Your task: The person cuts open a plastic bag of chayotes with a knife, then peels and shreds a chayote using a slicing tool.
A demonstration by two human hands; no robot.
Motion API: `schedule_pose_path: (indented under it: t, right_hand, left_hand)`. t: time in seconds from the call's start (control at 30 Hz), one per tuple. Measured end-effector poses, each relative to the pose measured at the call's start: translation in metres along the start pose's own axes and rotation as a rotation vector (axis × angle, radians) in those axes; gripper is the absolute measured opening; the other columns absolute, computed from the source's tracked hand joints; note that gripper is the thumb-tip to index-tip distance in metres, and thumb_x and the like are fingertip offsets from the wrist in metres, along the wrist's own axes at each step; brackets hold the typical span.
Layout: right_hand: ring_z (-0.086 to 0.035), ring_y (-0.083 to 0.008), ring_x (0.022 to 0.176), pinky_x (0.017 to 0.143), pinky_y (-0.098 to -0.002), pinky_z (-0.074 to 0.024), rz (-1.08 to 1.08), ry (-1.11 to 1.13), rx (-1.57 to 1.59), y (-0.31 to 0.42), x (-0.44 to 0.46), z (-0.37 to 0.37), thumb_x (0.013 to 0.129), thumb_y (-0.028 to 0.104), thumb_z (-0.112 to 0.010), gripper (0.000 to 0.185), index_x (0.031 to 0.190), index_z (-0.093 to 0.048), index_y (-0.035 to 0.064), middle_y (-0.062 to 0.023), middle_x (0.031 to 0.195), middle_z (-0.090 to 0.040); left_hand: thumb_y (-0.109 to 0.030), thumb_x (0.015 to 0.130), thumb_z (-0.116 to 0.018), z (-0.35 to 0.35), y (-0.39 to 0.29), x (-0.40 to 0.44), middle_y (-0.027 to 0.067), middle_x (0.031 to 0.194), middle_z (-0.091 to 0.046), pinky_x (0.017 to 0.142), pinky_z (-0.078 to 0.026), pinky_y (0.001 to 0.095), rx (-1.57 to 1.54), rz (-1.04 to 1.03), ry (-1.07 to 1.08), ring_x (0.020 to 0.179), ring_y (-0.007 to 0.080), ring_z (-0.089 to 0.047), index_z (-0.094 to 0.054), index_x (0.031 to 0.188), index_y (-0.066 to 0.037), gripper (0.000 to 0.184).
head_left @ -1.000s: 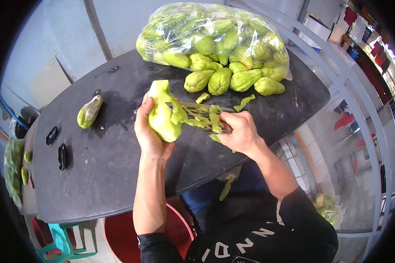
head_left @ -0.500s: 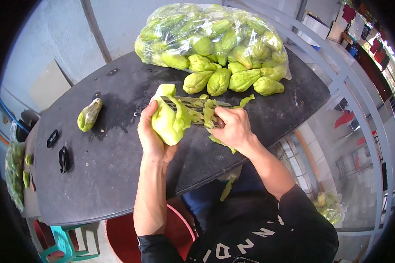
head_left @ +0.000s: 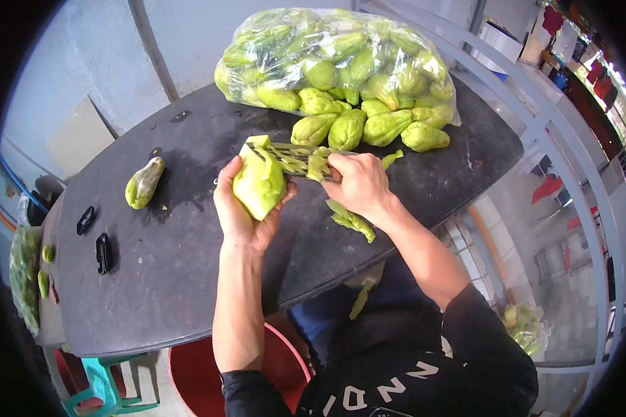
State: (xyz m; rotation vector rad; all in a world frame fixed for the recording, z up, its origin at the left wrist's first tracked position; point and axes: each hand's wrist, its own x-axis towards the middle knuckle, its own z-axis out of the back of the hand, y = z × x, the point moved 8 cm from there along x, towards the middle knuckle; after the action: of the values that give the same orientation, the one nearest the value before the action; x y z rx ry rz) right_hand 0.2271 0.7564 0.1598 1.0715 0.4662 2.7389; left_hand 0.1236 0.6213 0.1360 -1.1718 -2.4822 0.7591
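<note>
My left hand is wrapped around a pale green, mostly peeled chayote above the table. The handle of a broad-bladed knife is in my closed right hand. Its blade lies against the upper right side of the chayote, with bits of green peel clinging along it. My fingers hide most of the handle. Below my right hand lie loose peel strips. An unpeeled chayote with a whitish patch rests on the table to the left.
A clear plastic bag full of chayotes stands at the back, several loose chayotes in front. Two black objects sit on the dark table. Below its near edge is a red tub; a metal railing runs along the right.
The knife has moved up along the chayote toward its top end. The chayote has turned and lowered slightly in my left hand. More peel shows below my right hand.
</note>
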Motion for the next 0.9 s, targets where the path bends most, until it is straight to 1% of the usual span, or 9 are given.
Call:
schedule_pose_path:
  t: [0.17, 0.3, 0.4, 0.5, 0.57, 0.73, 0.83, 0.87, 0.9]
  right_hand:
    - [-0.066, -0.0342, 0.061, 0.056, -0.0439, -0.0509, 0.007, 0.026, -0.030, 0.010, 0.019, -0.002, 0.070, 0.017, -0.077, 0.020, 0.071, -0.059, 0.0073, -0.0104, 0.064, -0.065]
    - [-0.068, -0.0358, 0.067, 0.063, -0.0454, -0.0538, -0.062, 0.153, -0.118, 0.017, 0.031, -0.007, 0.076, 0.024, -0.074, 0.019, 0.076, -0.066, 0.0067, -0.0131, 0.067, -0.067]
    - [-0.069, -0.0367, 0.072, 0.069, -0.0460, -0.0553, -0.189, 0.223, -0.183, 0.000, 0.040, -0.010, 0.080, 0.027, -0.071, 0.021, 0.080, -0.070, 0.0060, -0.0154, 0.070, -0.069]
    - [-0.070, -0.0371, 0.077, 0.074, -0.0465, -0.0556, -0.272, 0.259, -0.174, -0.013, 0.045, -0.002, 0.083, 0.026, -0.068, 0.022, 0.084, -0.072, 0.0045, -0.0190, 0.076, -0.070]
    - [-0.071, -0.0385, 0.082, 0.075, -0.0486, -0.0570, -0.240, 0.335, -0.252, -0.013, 0.044, -0.007, 0.083, 0.027, -0.068, 0.026, 0.088, -0.073, 0.0016, -0.0220, 0.083, -0.071]
    - [-0.071, -0.0352, 0.080, 0.073, -0.0448, -0.0552, -0.437, 0.443, 0.200, -0.022, 0.040, -0.006, 0.084, 0.021, -0.063, 0.024, 0.084, -0.070, -0.0018, -0.0229, 0.077, -0.070]
    - [-0.070, -0.0364, 0.077, 0.072, -0.0449, -0.0551, -0.350, 0.343, 0.062, -0.026, 0.035, 0.001, 0.083, 0.021, -0.064, 0.024, 0.083, -0.070, -0.0016, -0.0227, 0.077, -0.069]
    - [-0.067, -0.0358, 0.067, 0.064, -0.0430, -0.0505, -0.307, 0.275, -0.004, -0.020, 0.032, 0.008, 0.083, 0.018, -0.066, 0.025, 0.080, -0.066, -0.0061, -0.0210, 0.069, -0.066]
    - [-0.067, -0.0358, 0.067, 0.064, -0.0430, -0.0505, -0.312, 0.275, -0.005, -0.016, 0.025, 0.011, 0.083, 0.018, -0.066, 0.025, 0.080, -0.066, -0.0061, -0.0210, 0.069, -0.066]
  left_hand:
    - [-0.035, 0.095, -0.051, 0.004, -0.015, -0.004, 0.0160, 0.108, -0.064, 0.077, -0.054, 0.0421, -0.024, -0.045, -0.065, 0.095, 0.0304, -0.061, -0.060, 0.118, -0.002, 0.041]
    - [-0.033, 0.095, -0.052, 0.018, -0.020, -0.001, 0.0193, 0.111, -0.061, 0.076, -0.054, 0.0393, -0.120, -0.054, -0.129, 0.098, 0.0321, -0.059, -0.058, 0.119, 0.001, 0.042]
    - [-0.032, 0.095, -0.051, 0.012, -0.016, -0.006, 0.0196, 0.112, -0.060, 0.076, -0.054, 0.0389, -0.166, 0.035, -0.019, 0.098, 0.0318, -0.058, -0.056, 0.120, 0.002, 0.042]
    - [-0.031, 0.096, -0.050, 0.007, -0.020, 0.001, 0.0204, 0.113, -0.059, 0.081, -0.053, 0.0412, -0.176, -0.021, 0.046, 0.100, 0.0331, -0.059, -0.055, 0.122, 0.002, 0.042]
    - [-0.032, 0.099, -0.047, 0.023, -0.021, 0.003, 0.0207, 0.113, -0.059, 0.088, -0.052, 0.0442, -0.195, -0.090, -0.149, 0.103, 0.0345, -0.059, -0.054, 0.123, 0.002, 0.042]
    - [-0.029, 0.101, -0.047, 0.033, -0.024, 0.002, 0.0201, 0.112, -0.059, 0.090, -0.051, 0.0490, -0.210, -0.153, -0.257, 0.106, 0.0354, -0.058, -0.052, 0.124, 0.000, 0.038]
    - [-0.030, 0.101, -0.048, 0.033, -0.026, 0.001, 0.0196, 0.111, -0.059, 0.089, -0.052, 0.0501, -0.216, -0.180, -0.263, 0.105, 0.0358, -0.058, -0.052, 0.123, 0.000, 0.037]
    - [-0.030, 0.101, -0.048, 0.032, -0.025, 0.001, 0.0192, 0.110, -0.059, 0.088, -0.053, 0.0505, -0.222, -0.186, -0.262, 0.104, 0.0360, -0.058, -0.053, 0.122, 0.000, 0.037]
    - [-0.030, 0.101, -0.048, 0.034, -0.023, 0.002, 0.0192, 0.110, -0.059, 0.088, -0.053, 0.0505, -0.221, -0.182, -0.263, 0.104, 0.0360, -0.058, -0.053, 0.122, 0.000, 0.037]
